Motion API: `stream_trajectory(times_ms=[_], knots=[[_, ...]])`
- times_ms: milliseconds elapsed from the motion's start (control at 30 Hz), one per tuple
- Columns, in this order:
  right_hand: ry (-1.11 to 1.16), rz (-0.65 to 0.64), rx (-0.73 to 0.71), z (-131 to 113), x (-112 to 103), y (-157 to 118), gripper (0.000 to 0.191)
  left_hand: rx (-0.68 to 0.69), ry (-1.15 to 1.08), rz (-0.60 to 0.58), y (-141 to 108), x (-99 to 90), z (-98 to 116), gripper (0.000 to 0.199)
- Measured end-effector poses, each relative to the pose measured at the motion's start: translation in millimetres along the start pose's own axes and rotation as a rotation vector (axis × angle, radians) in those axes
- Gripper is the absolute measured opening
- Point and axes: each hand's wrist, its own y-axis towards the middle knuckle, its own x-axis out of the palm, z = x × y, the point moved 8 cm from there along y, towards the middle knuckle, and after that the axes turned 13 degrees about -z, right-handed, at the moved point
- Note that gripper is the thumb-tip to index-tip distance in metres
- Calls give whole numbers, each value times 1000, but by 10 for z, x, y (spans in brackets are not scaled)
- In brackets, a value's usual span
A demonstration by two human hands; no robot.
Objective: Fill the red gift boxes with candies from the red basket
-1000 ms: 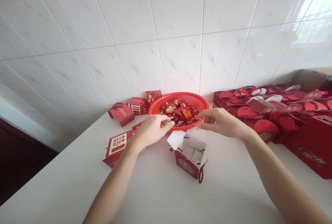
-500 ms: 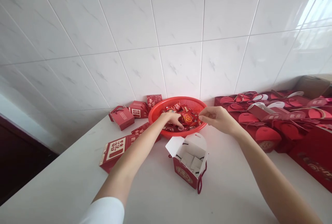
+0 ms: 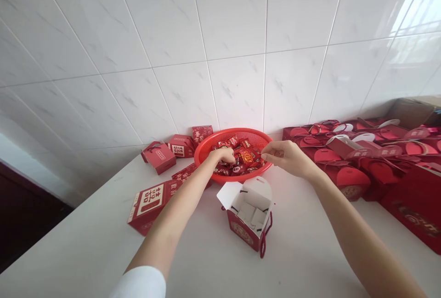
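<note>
A red plastic basket (image 3: 237, 178) holds several red-wrapped candies (image 3: 246, 156). My left hand (image 3: 225, 155) is inside the basket over the candies, its fingers curled together; what they hold, if anything, is hidden. At the basket's right rim is my right hand (image 3: 280, 153), with thumb and fingertips pinched together and nothing clear to see between them. Just in front of the basket stands a red box (image 3: 243, 232) with its white-lined flaps open and a red cord at its right side. Pale folded pieces show inside it.
Several closed red boxes (image 3: 159, 157) stand left of the basket, one larger box (image 3: 151, 203) nearer on the white table (image 3: 213, 266). Many red boxes (image 3: 351, 178) crowd the right side, with a cardboard box (image 3: 413, 110) behind. A tiled wall (image 3: 237, 86) rises behind the table.
My left hand's fingers have curled in from a spread pose among the candies. The right hand keeps nearly the same place and pinch. The whole view has shifted slightly.
</note>
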Motion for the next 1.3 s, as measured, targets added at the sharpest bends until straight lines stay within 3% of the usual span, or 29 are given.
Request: stream_trajectory(times_ms=[233,600,967,1200,1300], knots=[[10,-15,-1,3,31,10,32,-55,-95,131,123,-74,-183,37],[-6,-16,-40,14,86,38,28,115,-193,126,338,-53,-110,37],[-6,-29,-69,-10,126,28,26,338,-450,158,534,-39,11,34],[-1,-18,-90,-8,96,28,27,591,-746,275,301,-252,-50,22],[-8,-18,-80,20,103,43,27,675,-849,304,184,-290,-65,27]])
